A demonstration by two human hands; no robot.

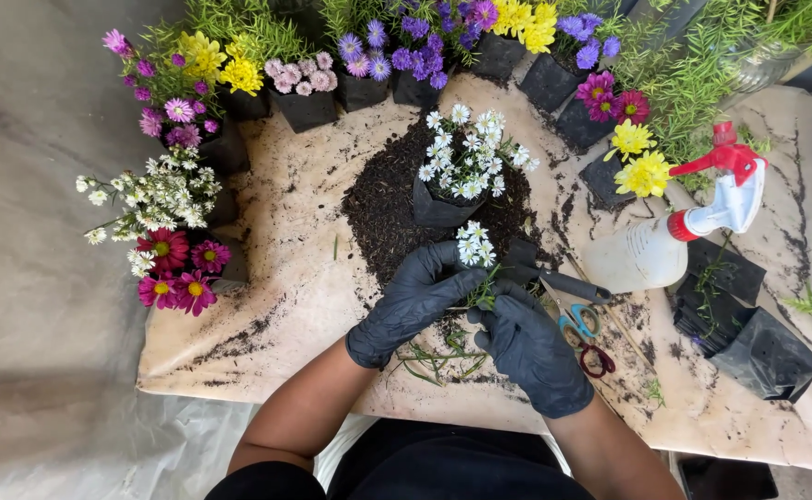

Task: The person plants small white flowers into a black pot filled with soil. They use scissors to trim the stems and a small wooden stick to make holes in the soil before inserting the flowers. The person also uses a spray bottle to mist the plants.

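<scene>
Both my hands wear black gloves and meet over a small sprig of white daisy-like flowers (pixel 475 245) with a green stem. My left hand (pixel 415 298) curls around the stem from the left. My right hand (pixel 528 344) pinches the stem from the right, lower down. Just beyond them stands a black grow bag of white flowers (pixel 462 167) on a heap of dark soil (pixel 378 208). Cut green stems (pixel 434 359) lie on the sheet under my wrists.
A white spray bottle with a red trigger (pixel 674 236) lies at right, near empty black bags (pixel 749 329). Blue scissors (pixel 580 322), red-handled snips (pixel 598 361) and a black trowel (pixel 554 276) lie beside my right hand. Bagged purple, yellow, pink and red flowers (pixel 188 102) ring the beige sheet (pixel 286 278).
</scene>
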